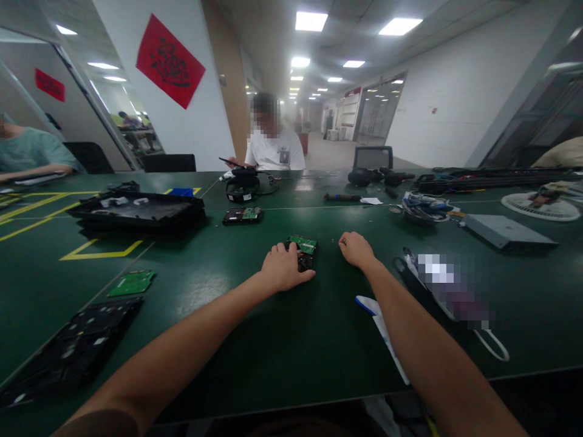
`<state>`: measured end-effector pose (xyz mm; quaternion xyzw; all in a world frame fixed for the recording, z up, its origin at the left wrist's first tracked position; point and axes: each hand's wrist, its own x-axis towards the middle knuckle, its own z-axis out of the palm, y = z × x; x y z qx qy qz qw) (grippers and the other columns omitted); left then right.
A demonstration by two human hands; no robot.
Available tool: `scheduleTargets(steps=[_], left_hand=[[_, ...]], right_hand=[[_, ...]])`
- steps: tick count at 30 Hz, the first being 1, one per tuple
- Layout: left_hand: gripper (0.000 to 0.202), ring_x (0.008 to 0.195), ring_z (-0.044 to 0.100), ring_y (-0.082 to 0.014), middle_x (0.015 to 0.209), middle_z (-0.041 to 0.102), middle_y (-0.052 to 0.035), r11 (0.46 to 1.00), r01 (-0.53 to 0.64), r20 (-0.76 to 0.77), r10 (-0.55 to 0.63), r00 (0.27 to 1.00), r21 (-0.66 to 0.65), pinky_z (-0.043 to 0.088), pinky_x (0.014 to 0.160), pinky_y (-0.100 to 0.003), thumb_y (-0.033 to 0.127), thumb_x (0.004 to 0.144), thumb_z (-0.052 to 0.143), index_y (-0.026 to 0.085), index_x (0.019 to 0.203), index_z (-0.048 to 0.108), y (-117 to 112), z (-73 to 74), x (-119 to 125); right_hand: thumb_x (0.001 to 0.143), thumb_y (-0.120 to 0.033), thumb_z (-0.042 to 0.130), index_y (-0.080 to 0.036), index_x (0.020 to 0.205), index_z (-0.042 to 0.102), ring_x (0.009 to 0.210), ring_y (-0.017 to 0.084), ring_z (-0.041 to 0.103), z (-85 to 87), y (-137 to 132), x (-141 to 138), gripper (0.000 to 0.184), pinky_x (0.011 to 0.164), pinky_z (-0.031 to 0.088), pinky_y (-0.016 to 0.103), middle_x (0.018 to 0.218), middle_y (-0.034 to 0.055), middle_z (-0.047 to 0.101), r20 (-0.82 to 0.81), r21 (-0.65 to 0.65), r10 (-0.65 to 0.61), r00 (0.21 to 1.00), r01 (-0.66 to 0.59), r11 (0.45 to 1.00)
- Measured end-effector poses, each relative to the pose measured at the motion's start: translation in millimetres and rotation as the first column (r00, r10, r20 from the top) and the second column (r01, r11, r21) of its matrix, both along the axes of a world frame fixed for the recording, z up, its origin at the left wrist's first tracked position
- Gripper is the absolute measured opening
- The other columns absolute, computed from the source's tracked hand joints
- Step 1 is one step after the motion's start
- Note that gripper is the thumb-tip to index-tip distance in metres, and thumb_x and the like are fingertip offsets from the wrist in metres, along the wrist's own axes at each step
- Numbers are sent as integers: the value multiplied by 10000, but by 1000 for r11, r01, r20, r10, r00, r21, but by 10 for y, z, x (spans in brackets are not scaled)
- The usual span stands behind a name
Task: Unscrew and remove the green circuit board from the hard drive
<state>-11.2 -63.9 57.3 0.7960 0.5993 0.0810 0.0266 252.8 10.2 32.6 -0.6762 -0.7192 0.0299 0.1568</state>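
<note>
My left hand [283,267] rests on the green table [282,340], fingers curled against a small black drive with a green circuit board [303,250] on top. My right hand [356,247] lies a little to the right of it, fingers pinched together on something tiny that I cannot make out. Both forearms stretch out from the near table edge.
A stack of black trays [136,212] sits at left, another drive [242,215] behind. A loose green board [132,283] and a black panel [68,349] lie near left. A grey box [507,232], cables [423,206] and a lanyard [494,346] are right. A person [276,149] sits opposite.
</note>
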Motion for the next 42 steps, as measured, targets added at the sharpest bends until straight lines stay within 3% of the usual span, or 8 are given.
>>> scheduleTargets(steps=[8, 14, 21, 26, 42], left_hand=[[854, 1410, 445, -380, 1514, 448, -201, 956, 294, 157, -293, 943, 18, 369, 1174, -510, 479, 811, 679, 174, 1544, 365, 263, -126, -220], [870, 1471, 363, -395, 1586, 374, -173, 910, 413, 183, -410, 894, 24, 335, 1195, -553, 425, 800, 709, 235, 1574, 361, 331, -187, -311], [799, 1469, 347, -405, 1585, 367, -166, 923, 368, 143, -381, 914, 110, 319, 1183, -590, 668, 907, 606, 306, 1584, 386, 259, -259, -259], [668, 1490, 316, -400, 1594, 349, -136, 916, 387, 114, -397, 911, 104, 320, 1177, -596, 640, 960, 551, 379, 1563, 428, 249, -254, -257], [662, 1470, 346, -418, 1574, 357, -146, 908, 393, 111, -410, 905, 145, 344, 1162, -599, 635, 951, 573, 388, 1551, 448, 279, -311, -268]], right_hand=[[931, -274, 604, -183, 977, 733, 918, 243, 704, 135, -78, -126, 164, 812, 473, 303, 979, 125, 763, -45, 50, 17, 999, -15, 999], [857, -257, 683, -216, 893, 748, 914, 191, 697, 231, -184, -216, 84, 821, 464, 252, 991, 40, 779, -100, 68, 165, 981, -158, 985], [823, -198, 696, -229, 877, 745, 900, 177, 685, 273, -278, -262, 79, 836, 466, 261, 958, 3, 773, -200, 111, 344, 917, -328, 938], [838, -211, 696, -239, 887, 741, 922, 174, 686, 292, -305, -287, 72, 856, 466, 268, 969, -8, 771, -230, 109, 406, 884, -391, 914], [876, -245, 679, -227, 895, 761, 909, 187, 700, 275, -262, -231, 87, 842, 481, 291, 974, 14, 783, -202, 118, 384, 901, -367, 923]])
